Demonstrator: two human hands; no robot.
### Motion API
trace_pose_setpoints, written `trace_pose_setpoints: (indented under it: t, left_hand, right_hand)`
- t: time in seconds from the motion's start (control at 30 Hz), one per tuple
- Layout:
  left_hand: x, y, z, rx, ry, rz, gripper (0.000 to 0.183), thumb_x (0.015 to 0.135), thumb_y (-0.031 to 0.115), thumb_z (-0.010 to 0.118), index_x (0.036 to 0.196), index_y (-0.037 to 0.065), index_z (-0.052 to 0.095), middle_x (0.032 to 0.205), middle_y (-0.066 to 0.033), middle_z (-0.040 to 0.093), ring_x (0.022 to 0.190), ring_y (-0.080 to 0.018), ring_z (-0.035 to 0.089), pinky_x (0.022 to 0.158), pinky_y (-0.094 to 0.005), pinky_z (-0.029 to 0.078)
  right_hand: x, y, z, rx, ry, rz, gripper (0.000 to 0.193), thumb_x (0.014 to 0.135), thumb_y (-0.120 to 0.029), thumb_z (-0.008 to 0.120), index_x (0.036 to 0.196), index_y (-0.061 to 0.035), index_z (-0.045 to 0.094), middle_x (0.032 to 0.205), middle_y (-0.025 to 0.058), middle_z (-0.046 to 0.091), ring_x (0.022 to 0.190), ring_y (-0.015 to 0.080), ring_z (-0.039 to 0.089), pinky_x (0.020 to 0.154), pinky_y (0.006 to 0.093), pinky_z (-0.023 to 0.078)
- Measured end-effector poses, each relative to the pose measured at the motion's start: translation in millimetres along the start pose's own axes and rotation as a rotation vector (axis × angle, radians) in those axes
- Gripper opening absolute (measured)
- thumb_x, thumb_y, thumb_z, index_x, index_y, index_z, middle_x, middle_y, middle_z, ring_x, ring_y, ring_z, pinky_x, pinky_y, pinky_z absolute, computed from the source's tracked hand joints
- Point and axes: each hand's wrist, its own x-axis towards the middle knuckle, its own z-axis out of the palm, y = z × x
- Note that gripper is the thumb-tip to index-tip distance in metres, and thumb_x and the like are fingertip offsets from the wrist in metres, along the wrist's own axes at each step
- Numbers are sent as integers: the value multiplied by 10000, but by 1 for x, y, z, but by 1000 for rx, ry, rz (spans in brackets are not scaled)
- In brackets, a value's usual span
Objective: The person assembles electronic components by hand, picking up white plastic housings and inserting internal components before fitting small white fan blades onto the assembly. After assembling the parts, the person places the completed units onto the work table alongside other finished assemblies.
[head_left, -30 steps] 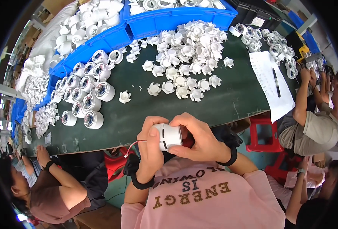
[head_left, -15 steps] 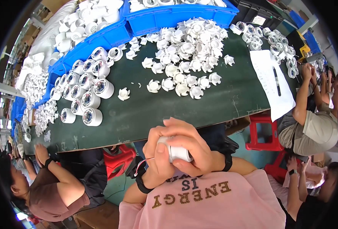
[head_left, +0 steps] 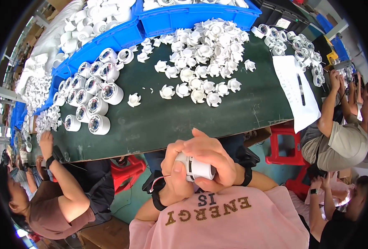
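Close to my chest, just off the table's near edge, both hands are closed around a white cylindrical housing (head_left: 200, 170) with dark slots in its side. My left hand (head_left: 173, 172) grips its left end, thumb across the front. Fingers of my right hand (head_left: 217, 155) curl over the top and right end. Thin wires with a small white plug (head_left: 153, 189) hang out beside my left wrist. On the table ahead lies a heap of white claw-edged rings (head_left: 204, 54), with one ring (head_left: 134, 99) apart. Left of them stand several white cylinders with electronics inside (head_left: 99, 124).
Blue bins (head_left: 192, 20) of white parts line the far side of the green table (head_left: 159, 128). A paper sheet (head_left: 290, 83) with a pen (head_left: 301, 91) lies at the right, near more wired units (head_left: 304, 47). Co-workers sit both sides; red stools (head_left: 283, 145) stand beneath.
The housing has turned in my hands, showing its dark slots, and my right fingers have shifted over it. The co-worker at left has reached a hand to the small parts.
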Motion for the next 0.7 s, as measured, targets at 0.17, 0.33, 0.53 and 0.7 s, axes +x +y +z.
trace_pose_setpoints:
  t: [0.17,0.33,0.53,0.7]
  left_hand:
    - [1,-3,-1,88,-22,7,472,945,475,342,992,32,497,879,-79,569,767,-131,537,663,-283,423]
    - [5,0,-1,214,-49,107,462,940,434,326,1004,10,498,855,-83,573,736,-142,544,625,-287,424]
    - [20,-4,-7,271,-116,164,406,918,330,352,1038,-28,503,827,-142,596,668,-207,585,563,-313,447]
    - [30,-1,-17,425,-226,178,388,916,303,407,1085,-34,499,1033,-266,556,707,-319,634,578,-396,510]
  right_hand:
    - [-4,3,1,-50,-22,40,464,892,-214,516,1236,85,434,1168,290,534,1094,394,548,1010,584,374]
    - [-5,6,4,-42,-10,18,478,919,-256,454,1232,104,430,1181,314,512,1099,426,532,975,565,411]
    - [-6,21,12,32,75,-4,496,911,-199,438,1295,112,403,1289,299,436,1160,434,490,994,513,404]
    - [-6,38,11,200,46,3,543,937,-261,435,1342,92,358,1356,289,385,1227,399,448,1018,510,372]
